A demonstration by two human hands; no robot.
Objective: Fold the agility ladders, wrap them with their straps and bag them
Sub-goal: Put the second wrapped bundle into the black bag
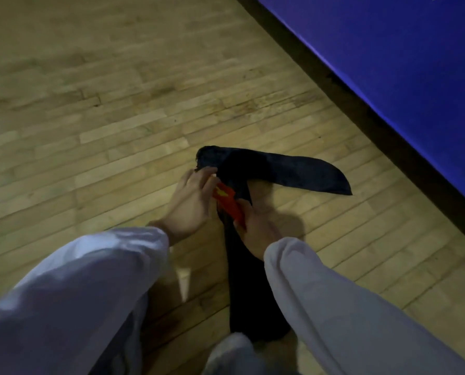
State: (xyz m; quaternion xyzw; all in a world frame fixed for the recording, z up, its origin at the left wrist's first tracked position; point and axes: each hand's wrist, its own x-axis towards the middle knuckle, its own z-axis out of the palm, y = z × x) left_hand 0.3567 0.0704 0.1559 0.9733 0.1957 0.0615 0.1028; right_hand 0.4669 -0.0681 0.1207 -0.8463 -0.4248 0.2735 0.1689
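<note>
A long black bag [277, 169] lies on the wooden floor, its upper part flopped over to the right and its lower part running back toward my knees. A folded red and yellow agility ladder [227, 203] sticks out of the bag's mouth. My left hand [190, 204] grips the bag's edge beside the ladder, fingers curled on the fabric. My right hand [255, 228] holds the near end of the red bundle from the right. Most of the ladder is hidden by the bag and my hands. The image is blurred.
A blue padded mat [404, 58] with a dark base strip runs diagonally across the upper right. Wooden gym floor [90, 104] spreads to the left and ahead. My knee [231, 353] is at the bottom centre.
</note>
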